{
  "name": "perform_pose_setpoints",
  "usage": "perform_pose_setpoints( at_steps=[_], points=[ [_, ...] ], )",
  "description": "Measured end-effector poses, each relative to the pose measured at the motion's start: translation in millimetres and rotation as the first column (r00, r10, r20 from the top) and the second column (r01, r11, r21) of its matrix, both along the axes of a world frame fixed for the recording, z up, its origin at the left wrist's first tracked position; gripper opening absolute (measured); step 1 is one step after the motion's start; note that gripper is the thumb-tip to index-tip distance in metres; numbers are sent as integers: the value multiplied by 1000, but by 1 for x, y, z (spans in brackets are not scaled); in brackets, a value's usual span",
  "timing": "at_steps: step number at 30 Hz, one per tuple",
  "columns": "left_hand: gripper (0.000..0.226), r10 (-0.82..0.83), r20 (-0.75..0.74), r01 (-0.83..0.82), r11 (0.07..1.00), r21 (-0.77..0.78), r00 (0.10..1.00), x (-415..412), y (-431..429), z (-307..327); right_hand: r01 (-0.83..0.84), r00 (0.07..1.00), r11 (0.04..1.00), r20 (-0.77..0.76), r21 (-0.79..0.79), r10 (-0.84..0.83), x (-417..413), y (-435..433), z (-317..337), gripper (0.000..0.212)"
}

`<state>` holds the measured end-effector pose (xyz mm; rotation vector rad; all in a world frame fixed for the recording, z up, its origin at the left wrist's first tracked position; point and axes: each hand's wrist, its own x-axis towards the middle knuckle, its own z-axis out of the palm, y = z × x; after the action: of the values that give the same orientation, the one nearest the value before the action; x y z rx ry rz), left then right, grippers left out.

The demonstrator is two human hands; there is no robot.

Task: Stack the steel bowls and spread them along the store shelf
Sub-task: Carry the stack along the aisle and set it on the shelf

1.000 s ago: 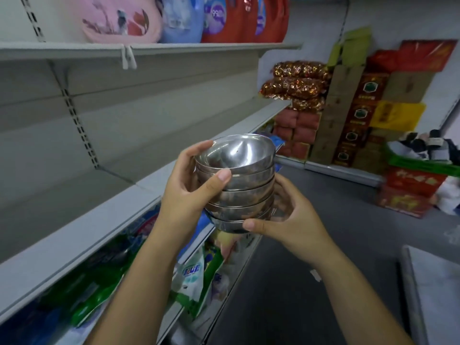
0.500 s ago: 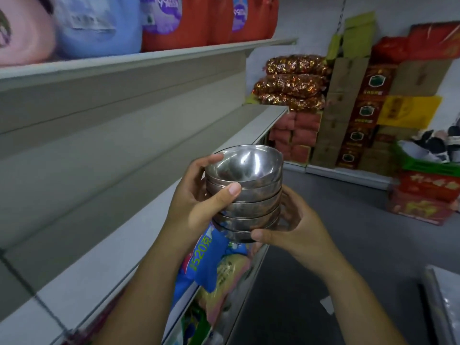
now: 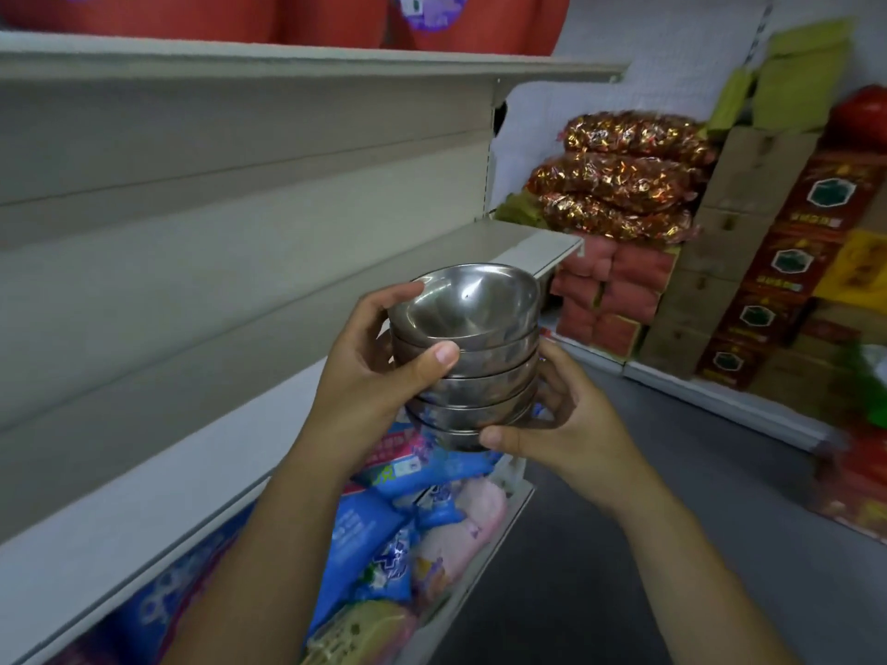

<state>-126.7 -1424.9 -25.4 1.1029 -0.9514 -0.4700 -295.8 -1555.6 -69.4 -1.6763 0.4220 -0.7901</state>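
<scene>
While both hands hold the bowls point(image 3: 470, 357) in mid-air, nothing sits on the shelf point(image 3: 192, 472) yet.
Left hand point(image 3: 365, 376) curls round the upper bowls with its thumb pressed to the side. Right hand point(image 3: 571, 424) cups the bottom one, thumb against its lower wall. The nested stack tilts slightly, just off the shelf's front edge and above the packets point(image 3: 374, 530) on the tier below. My worry is slick steel on steel: tip it further and the top bowl could slide out. Set it too near the lip and the whole stack may topple. Boxes point(image 3: 768, 280) beyond stand well apart.
</scene>
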Motion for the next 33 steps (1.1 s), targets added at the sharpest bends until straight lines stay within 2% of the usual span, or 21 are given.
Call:
perform_pose_setpoints(
  at_steps=[5,11,15,19,23,27,33],
  points=[
    [63,92,4,-92,996,5,996,22,-69,5,-110,994,994,-15,-15,109,33,-87,11,93],
    [65,183,133,-198,974,109,974,75,-130,17,-197,980,980,0,-20,197,93,-163,15,83],
    [60,228,168,-251,959,131,959,111,-174,24,-160,987,987,7,-8,161,132,-208,14,90],
    [60,228,200,-262,951,164,953,141,-217,25,-134,991,991,20,-11,134,160,-249,13,89],
    [59,249,251,-299,936,186,935,162,-252,23,-161,987,987,10,-12,161,181,-288,13,89],
    [60,280,236,-330,921,207,931,182,-286,19,-183,983,983,-4,-18,183,201,-323,13,87],
    [55,307,308,-391,882,263,901,201,-327,14,-290,956,957,-35,5,290,228,-383,1,80]
  ],
)
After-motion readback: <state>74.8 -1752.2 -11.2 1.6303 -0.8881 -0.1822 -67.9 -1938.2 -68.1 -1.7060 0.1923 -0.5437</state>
